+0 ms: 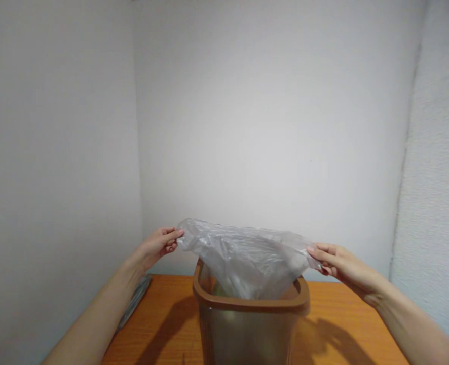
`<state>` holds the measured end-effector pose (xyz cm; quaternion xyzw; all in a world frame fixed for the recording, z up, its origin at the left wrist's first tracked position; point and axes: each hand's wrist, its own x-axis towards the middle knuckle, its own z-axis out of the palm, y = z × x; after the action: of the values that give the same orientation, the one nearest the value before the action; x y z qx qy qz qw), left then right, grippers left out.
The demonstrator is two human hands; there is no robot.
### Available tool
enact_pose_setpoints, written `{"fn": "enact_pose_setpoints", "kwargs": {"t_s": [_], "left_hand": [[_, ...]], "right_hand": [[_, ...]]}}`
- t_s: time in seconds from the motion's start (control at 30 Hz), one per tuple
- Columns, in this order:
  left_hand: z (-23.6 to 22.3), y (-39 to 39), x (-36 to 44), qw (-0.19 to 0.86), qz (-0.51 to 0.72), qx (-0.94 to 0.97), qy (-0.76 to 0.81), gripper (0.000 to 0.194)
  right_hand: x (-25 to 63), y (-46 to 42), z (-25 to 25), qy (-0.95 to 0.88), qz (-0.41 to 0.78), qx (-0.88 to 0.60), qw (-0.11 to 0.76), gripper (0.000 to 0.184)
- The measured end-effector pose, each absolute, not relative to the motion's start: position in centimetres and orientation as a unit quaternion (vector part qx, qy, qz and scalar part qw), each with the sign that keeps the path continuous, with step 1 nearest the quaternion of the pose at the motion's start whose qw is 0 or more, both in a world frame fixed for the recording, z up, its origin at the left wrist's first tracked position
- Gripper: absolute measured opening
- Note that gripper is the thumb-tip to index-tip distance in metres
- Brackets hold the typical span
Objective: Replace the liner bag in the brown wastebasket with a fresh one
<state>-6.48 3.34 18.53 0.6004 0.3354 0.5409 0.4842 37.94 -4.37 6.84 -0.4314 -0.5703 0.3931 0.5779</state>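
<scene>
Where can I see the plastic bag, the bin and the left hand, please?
Plastic bag (pixel 247 261): head view, on its crumpled middle.
Bin (pixel 252 305): head view, on the front of its brown rim.
Left hand (pixel 157 246): head view, on the middle of the hand.

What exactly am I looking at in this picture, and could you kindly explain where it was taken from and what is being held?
There is no machine here: one picture, from a camera worn on a person's head, looks forward and down. The person's bare left hand and right hand pinch opposite ends of a thin, see-through plastic bag, spreading it wide. Its lower part hangs into a brown-rimmed bin standing on an orange-brown wooden table. A greenish patch shows inside the bin, too unclear to name. Something greyish lies at the table's left edge, partly hidden by the left forearm.
</scene>
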Motion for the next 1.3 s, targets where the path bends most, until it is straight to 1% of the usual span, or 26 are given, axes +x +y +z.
{"fn": "enact_pose_setpoints", "kwargs": {"t_s": [0.07,0.13,0.2,0.23,0.3,0.37,0.4,0.47,0.57,0.63,0.73,0.8,0.87,0.93,1.0,1.03,1.17,1.23,1.3], "left_hand": [[17.7,3.4,-8.5,0.501,0.551,0.573,0.344,0.008],[16.0,3.3,-10.3,0.501,0.573,0.554,0.337,0.015],[13.8,3.1,-11.1,0.497,0.591,0.548,0.322,0.022],[12.6,3.1,-11.1,0.5,0.588,0.55,0.318,0.026],[10.7,3.1,-10.0,0.512,0.564,0.569,0.311,0.042],[9.9,3.2,-8.1,0.523,0.531,0.597,0.296,0.054],[9.9,3.3,-6.9,0.527,0.517,0.61,0.287,0.056],[10.6,3.4,-4.8,0.531,0.5,0.629,0.27,0.053],[12.6,3.4,-2.1,0.536,0.502,0.629,0.255,0.043],[14.3,3.2,-0.7,0.55,0.511,0.614,0.246,0.041],[16.6,2.5,1.2,0.588,0.526,0.579,0.208,0.042],[17.9,1.9,2.3,0.614,0.535,0.555,0.168,0.044],[18.9,1.1,3.4,0.632,0.544,0.537,0.13,0.041],[19.7,0.4,4.3,0.637,0.553,0.527,0.104,0.033],[20.2,-0.2,4.9,0.633,0.555,0.532,0.091,0.034],[20.4,-0.5,5.1,0.629,0.55,0.542,0.09,0.036],[20.7,-1.3,5.5,0.599,0.49,0.618,0.138,0.04],[20.3,-1.5,5.8,0.562,0.46,0.665,0.178,0.036],[19.6,-1.7,6.4,0.509,0.443,0.706,0.214,0.028]], "right_hand": [[39.2,-4.3,5.0,-0.517,0.399,-0.428,0.624,0.042],[40.1,-4.2,2.5,-0.456,0.401,-0.415,0.677,0.039],[40.2,-4.1,0.3,-0.427,0.389,-0.402,0.71,0.042],[39.9,-4.1,-0.4,-0.433,0.376,-0.398,0.716,0.047],[38.8,-4.1,-0.8,-0.482,0.352,-0.384,0.705,0.057],[37.3,-4.2,0.1,-0.551,0.336,-0.36,0.674,0.062],[36.6,-4.2,1.0,-0.582,0.332,-0.351,0.654,0.062],[35.4,-4.2,3.0,-0.616,0.326,-0.354,0.623,0.059],[34.2,-4.2,5.8,-0.605,0.333,-0.369,0.621,0.05],[33.6,-4.1,7.1,-0.577,0.364,-0.344,0.646,0.046],[32.5,-4.1,8.9,-0.527,0.423,-0.249,0.694,0.036],[31.7,-4.3,10.1,-0.504,0.453,-0.19,0.711,0.035],[30.8,-4.9,11.4,-0.5,0.456,-0.148,0.721,0.036],[30.0,-5.6,12.7,-0.494,0.428,-0.122,0.747,0.033],[29.5,-6.4,13.8,-0.476,0.408,-0.101,0.772,0.027],[29.2,-6.7,14.3,-0.468,0.421,-0.091,0.772,0.026],[28.4,-6.8,15.0,-0.455,0.548,-0.092,0.696,0.039],[27.9,-6.2,14.7,-0.434,0.571,-0.134,0.684,0.043],[27.3,-5.6,14.1,-0.426,0.563,-0.179,0.685,0.04]]}}
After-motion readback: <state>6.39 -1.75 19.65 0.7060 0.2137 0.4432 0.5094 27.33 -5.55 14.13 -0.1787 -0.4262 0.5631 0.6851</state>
